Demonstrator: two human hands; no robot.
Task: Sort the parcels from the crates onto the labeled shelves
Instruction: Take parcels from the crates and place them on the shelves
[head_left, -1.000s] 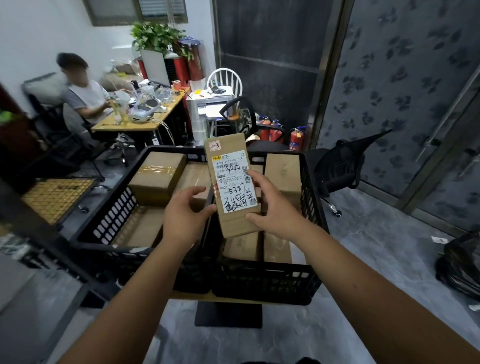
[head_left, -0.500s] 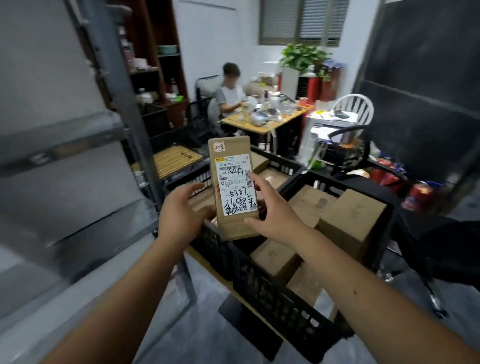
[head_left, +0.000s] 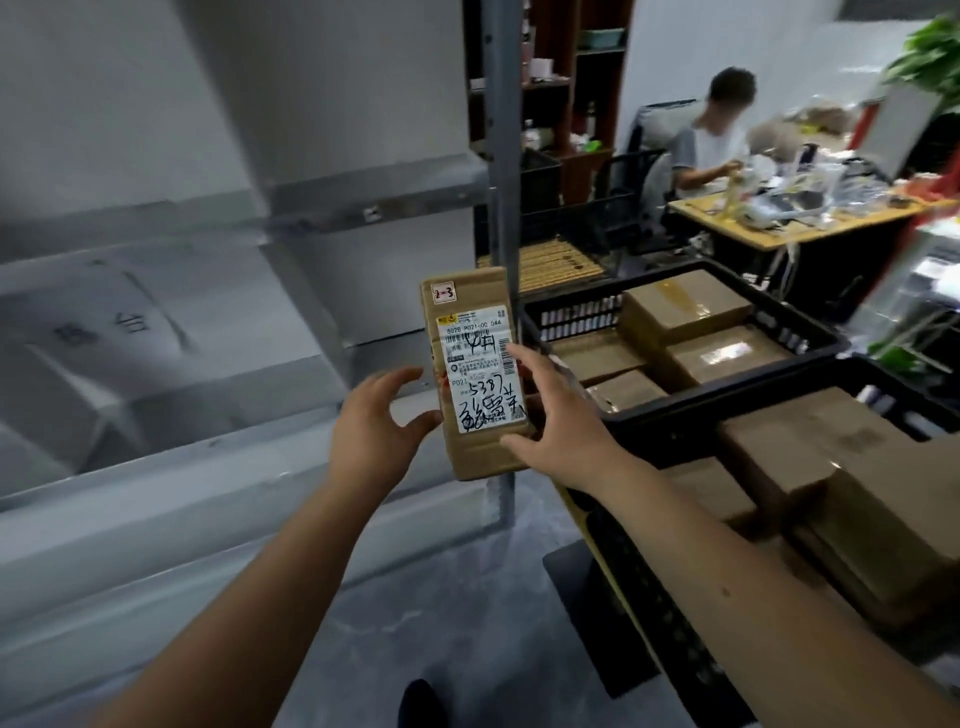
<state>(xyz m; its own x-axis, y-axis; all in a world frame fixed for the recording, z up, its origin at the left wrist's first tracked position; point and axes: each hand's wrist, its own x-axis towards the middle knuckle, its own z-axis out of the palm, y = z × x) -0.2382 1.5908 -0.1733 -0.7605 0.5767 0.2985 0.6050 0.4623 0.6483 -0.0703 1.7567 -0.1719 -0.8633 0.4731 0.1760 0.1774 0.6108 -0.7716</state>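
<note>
A tall brown parcel (head_left: 470, 317) with a white shipping label and a small "2-3" sticker stands upright between my hands. My right hand (head_left: 553, 415) grips its right edge and lower corner. My left hand (head_left: 376, 423) has its thumb on the parcel's left side, with its fingers spread apart from the box. Two black crates (head_left: 691, 395) with several brown parcels (head_left: 685, 306) sit to the right. Grey metal shelves (head_left: 218, 467) fill the left of the view, blurred.
A grey shelf upright (head_left: 501, 156) rises just behind the parcel. A person (head_left: 711, 135) sits at a cluttered wooden desk (head_left: 779, 223) at the back right. Dark wooden shelving (head_left: 561, 104) stands behind. Grey floor (head_left: 441, 597) lies below my arms.
The view has swung left from the crates toward the grey shelves. The parcel stays upright between both hands, and my left fingers have loosened off it.
</note>
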